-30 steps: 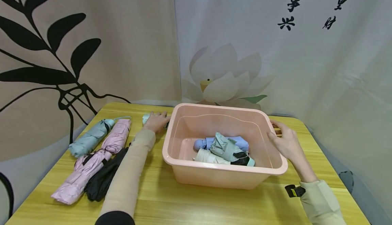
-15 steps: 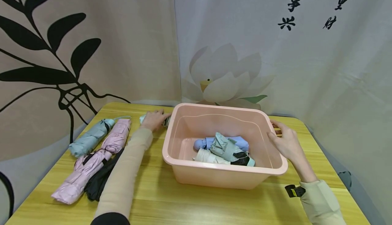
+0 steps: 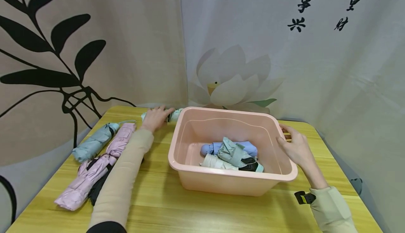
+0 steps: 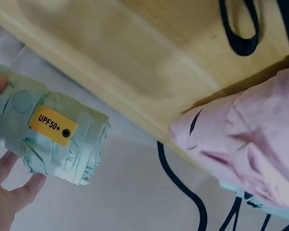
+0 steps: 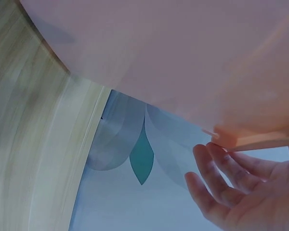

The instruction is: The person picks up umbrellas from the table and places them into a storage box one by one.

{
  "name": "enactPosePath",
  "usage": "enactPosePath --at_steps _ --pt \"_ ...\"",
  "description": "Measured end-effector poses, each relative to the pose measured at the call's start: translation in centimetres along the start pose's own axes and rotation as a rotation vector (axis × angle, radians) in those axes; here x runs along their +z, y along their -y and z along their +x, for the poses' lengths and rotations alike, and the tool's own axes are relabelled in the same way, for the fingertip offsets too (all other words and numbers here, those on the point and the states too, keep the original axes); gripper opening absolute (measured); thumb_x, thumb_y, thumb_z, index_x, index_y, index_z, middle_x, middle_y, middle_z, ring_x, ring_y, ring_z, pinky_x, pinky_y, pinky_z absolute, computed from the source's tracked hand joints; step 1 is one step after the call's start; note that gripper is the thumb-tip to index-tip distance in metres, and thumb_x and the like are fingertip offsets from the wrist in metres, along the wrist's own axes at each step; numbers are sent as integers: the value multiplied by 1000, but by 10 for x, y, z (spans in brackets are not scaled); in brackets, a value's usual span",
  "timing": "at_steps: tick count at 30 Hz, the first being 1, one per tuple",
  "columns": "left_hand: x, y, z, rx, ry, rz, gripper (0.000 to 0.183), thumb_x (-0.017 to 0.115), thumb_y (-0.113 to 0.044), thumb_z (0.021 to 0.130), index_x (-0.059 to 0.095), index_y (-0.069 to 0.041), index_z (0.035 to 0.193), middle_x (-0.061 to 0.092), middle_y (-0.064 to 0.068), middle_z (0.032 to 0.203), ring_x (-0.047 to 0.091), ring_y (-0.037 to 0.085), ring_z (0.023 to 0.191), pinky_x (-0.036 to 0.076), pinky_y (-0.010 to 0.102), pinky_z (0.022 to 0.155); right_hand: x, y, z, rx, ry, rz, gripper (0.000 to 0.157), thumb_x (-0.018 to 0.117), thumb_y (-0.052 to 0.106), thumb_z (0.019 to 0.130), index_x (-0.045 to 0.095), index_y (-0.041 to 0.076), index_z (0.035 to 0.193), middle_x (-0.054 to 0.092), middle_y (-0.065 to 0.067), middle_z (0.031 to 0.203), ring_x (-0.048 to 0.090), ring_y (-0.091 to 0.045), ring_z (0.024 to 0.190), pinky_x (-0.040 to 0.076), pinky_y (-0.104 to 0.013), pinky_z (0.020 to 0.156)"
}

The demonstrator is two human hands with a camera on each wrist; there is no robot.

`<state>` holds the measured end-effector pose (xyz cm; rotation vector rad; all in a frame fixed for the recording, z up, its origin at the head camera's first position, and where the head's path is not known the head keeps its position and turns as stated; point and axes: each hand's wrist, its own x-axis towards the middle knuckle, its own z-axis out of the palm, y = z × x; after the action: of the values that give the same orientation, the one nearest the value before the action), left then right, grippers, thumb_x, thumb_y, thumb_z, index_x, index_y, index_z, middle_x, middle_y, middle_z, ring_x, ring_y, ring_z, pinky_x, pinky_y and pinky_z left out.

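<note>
My left hand [image 3: 155, 117] grips a mint-green folded umbrella [image 4: 58, 132] by the back edge of the table, left of the pink plastic tub [image 3: 221, 183]. In the left wrist view, its strap and a yellow "UPF50+" label show, with fingers and thumb around it. My right hand [image 3: 294, 145] holds the tub's right rim, thumb on top and loosely curled fingers [image 5: 226, 168] below. Inside the tub lie a blue folded umbrella [image 3: 250, 149], a grey-green one [image 3: 232, 152] and a whitish one [image 3: 216, 163].
On the left of the wooden table [image 3: 190, 212] lie a light blue folded umbrella [image 3: 91, 145], pink folded umbrellas [image 3: 80, 189] and a black one [image 3: 96, 189], partly behind my left sleeve. A printed curtain [image 3: 142, 50] hangs right behind the table.
My left hand has moved back and slightly left with the mint-green umbrella, which shows more beside the tub's back-left corner. My right hand and the tub have stayed in place.
</note>
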<state>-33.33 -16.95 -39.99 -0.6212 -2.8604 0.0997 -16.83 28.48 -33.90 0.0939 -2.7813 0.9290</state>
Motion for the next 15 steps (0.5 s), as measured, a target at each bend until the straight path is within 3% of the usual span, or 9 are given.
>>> enactPosePath --at_steps 15 --pt "-36 9 0 -39 -201 46 64 73 -26 77 39 -26 132 50 19 125 55 42 102 46 61 76 0 1 0 41 22 5 52 47 25 92 39 -1 136 54 -25 119 54 -37 103 50 -47 78"
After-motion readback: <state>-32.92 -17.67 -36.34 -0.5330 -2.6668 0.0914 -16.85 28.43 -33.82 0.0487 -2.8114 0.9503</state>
